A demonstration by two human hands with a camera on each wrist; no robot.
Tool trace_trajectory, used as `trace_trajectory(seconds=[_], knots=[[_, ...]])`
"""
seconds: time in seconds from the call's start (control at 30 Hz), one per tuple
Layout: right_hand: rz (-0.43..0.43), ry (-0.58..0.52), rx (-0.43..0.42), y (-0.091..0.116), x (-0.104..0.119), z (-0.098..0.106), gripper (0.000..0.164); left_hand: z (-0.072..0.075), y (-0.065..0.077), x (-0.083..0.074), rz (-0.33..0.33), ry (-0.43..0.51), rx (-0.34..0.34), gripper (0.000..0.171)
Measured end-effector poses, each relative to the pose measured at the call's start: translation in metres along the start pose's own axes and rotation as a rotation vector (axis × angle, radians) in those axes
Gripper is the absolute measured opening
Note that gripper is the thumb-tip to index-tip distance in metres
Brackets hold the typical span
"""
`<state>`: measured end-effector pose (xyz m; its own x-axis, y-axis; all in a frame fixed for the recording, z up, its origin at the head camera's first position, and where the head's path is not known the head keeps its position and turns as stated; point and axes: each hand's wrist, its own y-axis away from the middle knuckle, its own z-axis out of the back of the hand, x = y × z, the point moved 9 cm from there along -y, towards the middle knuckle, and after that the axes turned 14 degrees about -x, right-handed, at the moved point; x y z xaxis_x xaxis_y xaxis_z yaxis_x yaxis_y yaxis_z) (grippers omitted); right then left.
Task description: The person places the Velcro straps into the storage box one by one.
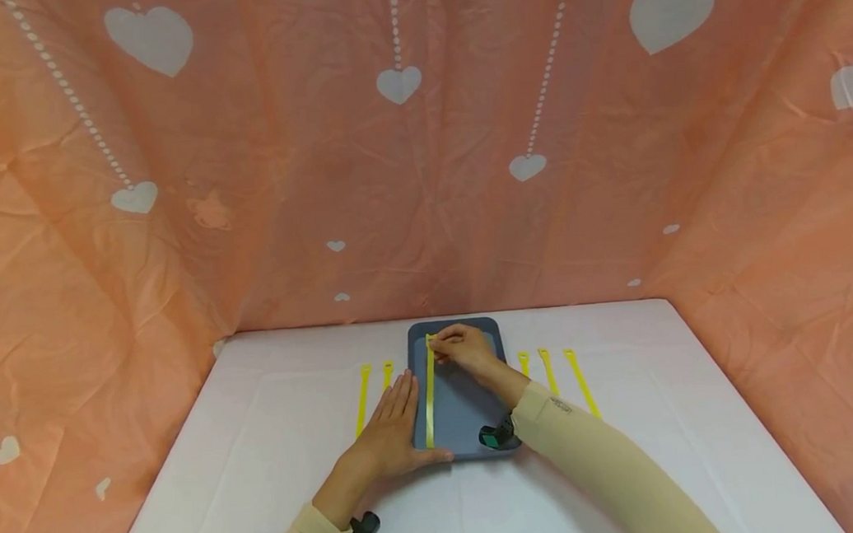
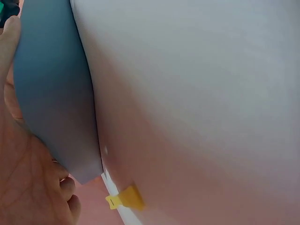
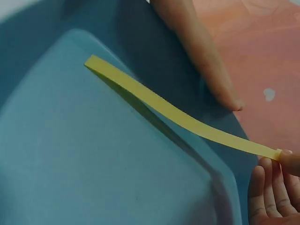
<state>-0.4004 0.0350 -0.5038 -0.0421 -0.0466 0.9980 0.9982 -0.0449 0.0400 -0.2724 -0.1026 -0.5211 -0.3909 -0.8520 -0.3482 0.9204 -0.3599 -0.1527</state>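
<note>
A blue-grey rectangular tray [image 1: 470, 412] lies lengthwise on the white table. My right hand [image 1: 465, 350] reaches over its far part and pinches the slotted end of a yellow cable tie [image 1: 431, 398] between thumb and fingers. In the right wrist view the yellow cable tie [image 3: 187, 123] runs along one side of the tray floor, bowed, with a shadow beneath it. My left hand [image 1: 394, 434] rests against the tray's left side, fingers straight, its thumb along the near edge. The left wrist view shows the tray's outer wall [image 2: 56, 84] beside the palm.
Left of the tray lie two more yellow cable ties [image 1: 362, 399], one partly behind the left hand. Three others [image 1: 581, 381] lie to the right, partly covered by the right arm. An orange curtain with white hearts [image 1: 405, 177] surrounds the table on its far and lateral sides.
</note>
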Motion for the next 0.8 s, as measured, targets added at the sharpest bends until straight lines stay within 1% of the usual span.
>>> trace_trajectory(seconds=[0.13,0.3,0.5,0.57,0.7,0.8], knots=[[0.006,0.004,-0.004,-0.004,-0.006,-0.005,0.015,-0.002,0.0,0.001,-0.009,0.01,-0.008,0.141],[0.003,0.006,-0.011,-0.009,-0.014,-0.01,0.014,0.0,0.0,-0.001,-0.015,0.013,-0.021,0.14],[-0.011,0.043,-0.02,-0.011,-0.018,-0.016,0.011,0.0,-0.001,-0.001,0.001,0.008,-0.003,0.137],[-0.02,0.052,-0.018,-0.011,-0.019,-0.018,0.011,0.0,-0.001,0.0,0.004,0.011,-0.008,0.137],[-0.034,0.05,-0.014,-0.01,-0.02,-0.019,0.011,-0.005,-0.001,0.003,0.009,0.002,-0.009,0.139],[-0.04,0.037,-0.02,-0.011,-0.021,-0.02,0.011,-0.005,-0.001,0.003,0.013,0.007,-0.002,0.14]])
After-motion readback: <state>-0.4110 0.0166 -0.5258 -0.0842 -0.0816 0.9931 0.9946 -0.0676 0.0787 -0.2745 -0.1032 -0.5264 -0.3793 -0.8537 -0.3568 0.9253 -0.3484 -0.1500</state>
